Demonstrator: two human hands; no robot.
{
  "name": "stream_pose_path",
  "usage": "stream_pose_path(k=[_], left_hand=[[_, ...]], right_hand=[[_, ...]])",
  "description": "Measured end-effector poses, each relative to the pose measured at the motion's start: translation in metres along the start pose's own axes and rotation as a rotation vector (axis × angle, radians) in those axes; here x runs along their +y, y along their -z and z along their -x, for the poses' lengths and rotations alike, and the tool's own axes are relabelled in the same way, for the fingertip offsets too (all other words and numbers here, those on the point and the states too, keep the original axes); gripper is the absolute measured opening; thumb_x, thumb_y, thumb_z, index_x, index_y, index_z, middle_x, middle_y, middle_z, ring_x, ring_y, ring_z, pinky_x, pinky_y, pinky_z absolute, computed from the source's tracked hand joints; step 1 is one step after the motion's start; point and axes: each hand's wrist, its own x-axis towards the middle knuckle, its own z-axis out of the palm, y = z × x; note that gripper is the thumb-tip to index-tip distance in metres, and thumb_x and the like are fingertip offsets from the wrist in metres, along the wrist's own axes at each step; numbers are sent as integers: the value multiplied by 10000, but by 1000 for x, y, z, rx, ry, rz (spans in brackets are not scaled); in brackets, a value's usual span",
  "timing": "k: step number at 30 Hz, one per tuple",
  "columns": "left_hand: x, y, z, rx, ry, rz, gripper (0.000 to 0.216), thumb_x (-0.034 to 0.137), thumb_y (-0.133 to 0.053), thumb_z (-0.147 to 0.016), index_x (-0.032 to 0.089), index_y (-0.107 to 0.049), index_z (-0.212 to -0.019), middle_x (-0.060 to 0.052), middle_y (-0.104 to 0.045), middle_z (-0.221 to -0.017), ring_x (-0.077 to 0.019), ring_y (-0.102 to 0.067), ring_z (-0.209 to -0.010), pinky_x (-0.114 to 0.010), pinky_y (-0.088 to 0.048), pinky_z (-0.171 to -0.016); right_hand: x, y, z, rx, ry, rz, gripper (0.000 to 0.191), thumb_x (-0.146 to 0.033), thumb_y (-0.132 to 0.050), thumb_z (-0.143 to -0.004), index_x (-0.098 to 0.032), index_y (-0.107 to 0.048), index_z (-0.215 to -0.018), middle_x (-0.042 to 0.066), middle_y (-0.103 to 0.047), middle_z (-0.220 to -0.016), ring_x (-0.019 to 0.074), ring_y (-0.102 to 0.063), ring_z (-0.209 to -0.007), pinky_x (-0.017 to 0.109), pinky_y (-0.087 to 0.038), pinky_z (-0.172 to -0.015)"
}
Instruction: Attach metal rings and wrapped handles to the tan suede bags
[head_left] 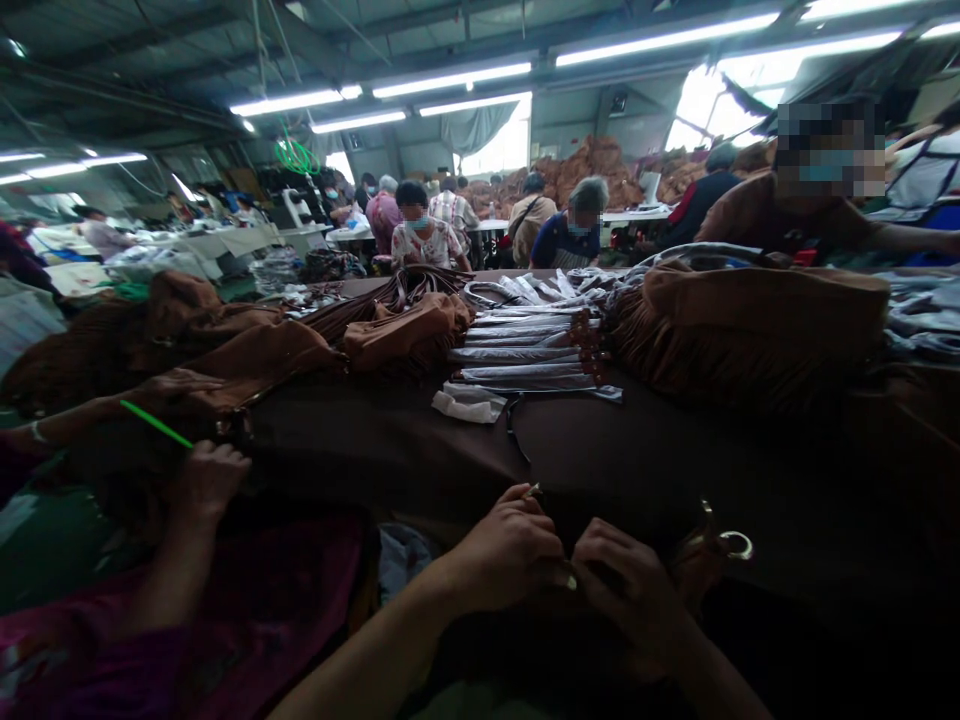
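At the table's near edge, my left hand (511,548) is closed, with a small gold metal fitting (534,490) showing at its fingertips. Another bit of gold metal (570,579) pokes out below its fingers. Close beside it, my right hand (626,575) has its fingers curled together; what they grip is hidden in shadow. Just right of that hand lies a brown leather piece (694,568) with a gold ring (736,545), perhaps part of a bag. The dark area under both hands shows no detail.
A co-worker's hand (214,475) at left holds a thin green stick (156,423) beside brown bags (262,355). Ahead lie wrapped straps (525,355), a white packet (469,403) and a dark cord (512,425). A fringed brown bag (765,310) stands right. Several people sit beyond.
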Motion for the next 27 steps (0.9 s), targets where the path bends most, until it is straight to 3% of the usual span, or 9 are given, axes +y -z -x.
stream_pose_path(k=[2, 5, 8, 11, 13, 16, 21, 24, 27], left_hand=[[-1, -3, 0, -45, -35, -30, 127, 380, -705, -803, 270, -686, -743, 70, -669, -717, -115, -599, -880, -293, -233, -1086], [-1, -9, -1, 56, 100, -113, 141, 360, -669, -832, 252, -691, -743, 39, -666, -736, -136, -601, -857, -333, -244, -1094], [1, -14, -2, 172, 189, -100, 139, 354, -650, -850, 247, -690, -770, 29, -670, -770, -146, -598, -861, -361, -254, -1097], [3, -17, -2, 236, 164, -61, 109, 325, -620, -874, 253, -682, -820, 32, -679, -801, -145, -593, -886, -365, -253, -1105], [2, -21, -2, 287, 162, -65, 103, 305, -587, -895, 253, -675, -882, 31, -683, -820, -145, -594, -891, -373, -242, -1117], [0, -30, 1, 421, 174, -130, 181, 253, -529, -925, 258, -647, -1062, 25, -694, -876, -143, -599, -939, -392, -185, -1150], [5, -53, 11, 574, 127, -249, 440, 130, -468, -912, 236, -499, -1337, -32, -641, -1211, -177, -490, -1223, -415, -117, -1172], [14, -67, 16, 574, 9, -244, 433, 132, -453, -902, 226, -514, -1320, -30, -612, -1268, -189, -458, -1254, -407, -150, -1167], [23, -81, 14, 417, -147, -158, 357, 192, -462, -899, 204, -564, -1241, -20, -637, -1206, -175, -489, -1189, -320, -279, -1114]], right_hand=[[-6, 1, 0, 38, 98, 60, 108, -156, -573, -849, -226, -617, -779, 15, -600, -725, 162, -555, -689, 280, -450, -677], [-20, -7, 10, 23, 111, 96, 164, -127, -521, -852, -220, -602, -745, 20, -595, -700, 153, -547, -648, 262, -430, -617], [-25, -22, 26, -253, 62, 169, 230, -107, -527, -818, -208, -594, -623, 9, -607, -615, 129, -549, -542, 231, -374, -506], [-14, -25, 44, -364, -85, 250, 148, -118, -596, -777, -223, -696, -805, 19, -719, -751, 148, -647, -599, 213, -413, -525], [0, -10, 53, -264, -201, 303, 150, -196, -570, -839, -241, -709, -875, 18, -744, -792, 162, -679, -628, 219, -454, -569], [18, 36, 62, 6, -320, 485, 324, -383, -446, -926, -249, -680, -747, 20, -735, -727, 187, -690, -636, 260, -494, -621], [30, 109, 65, 541, -480, 853, 436, -605, -444, -842, -240, -660, -944, 78, -719, -988, 280, -685, -874, 390, -517, -788], [36, 119, 56, 579, -499, 881, 506, -639, -433, -819, -214, -637, -1004, 108, -682, -1063, 302, -649, -966, 428, -500, -842], [47, 113, 47, 471, -540, 773, 509, -612, -492, -783, -205, -636, -1052, 111, -685, -1083, 298, -657, -962, 424, -502, -844]])
